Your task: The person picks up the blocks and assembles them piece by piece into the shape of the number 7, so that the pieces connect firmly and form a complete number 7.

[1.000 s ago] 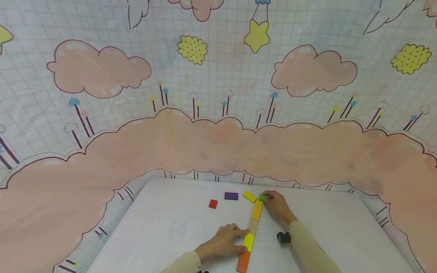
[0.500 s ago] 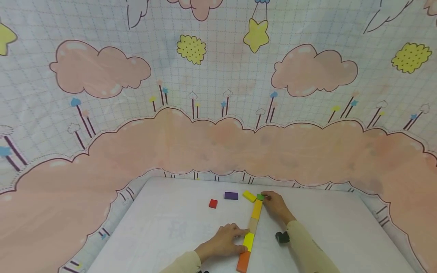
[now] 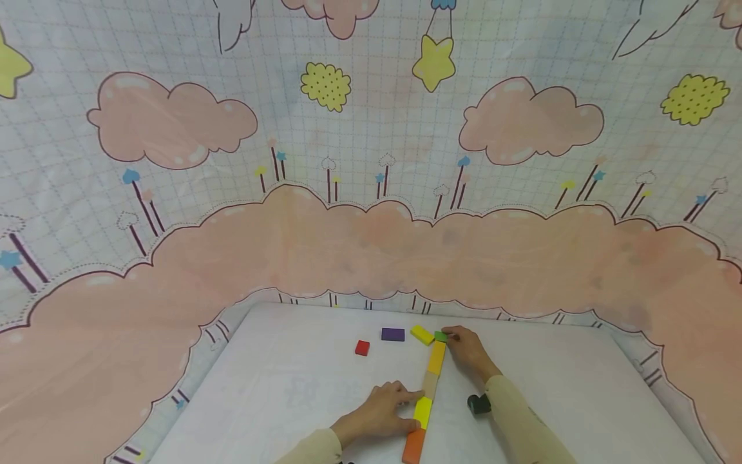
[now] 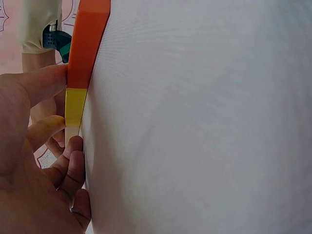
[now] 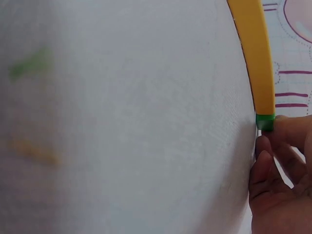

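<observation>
Lying nearest: one orange block (image 3: 414,446), first in a slightly slanted row on a white surface (image 3: 278,380). Next, one left sleeve (image 3: 313,449), pale, and one left hand (image 3: 379,409); thumb and index finger extended and spread apart, tips touching the row's side near either end of the bright yellow block (image 3: 423,411), remaining fingers bent; nothing lifted. Bright yellow block set end to end with the orange one. To the right, one dark device (image 3: 479,404) at the cuff of the right sleeve (image 3: 516,406). Continuing the row: one tan block (image 3: 430,385), then one amber block (image 3: 437,357). Left of the row, one red block (image 3: 362,348), well apart. Farther, one right hand (image 3: 468,351), thumb and finger drawn together, pinching one green block (image 3: 440,336) at the amber block's far end. Just beside it, one loose yellow block (image 3: 422,334), angled; left of that, one purple block (image 3: 393,334). Behind all, one patterned cloth (image 3: 371,248) with clouds and stars.
</observation>
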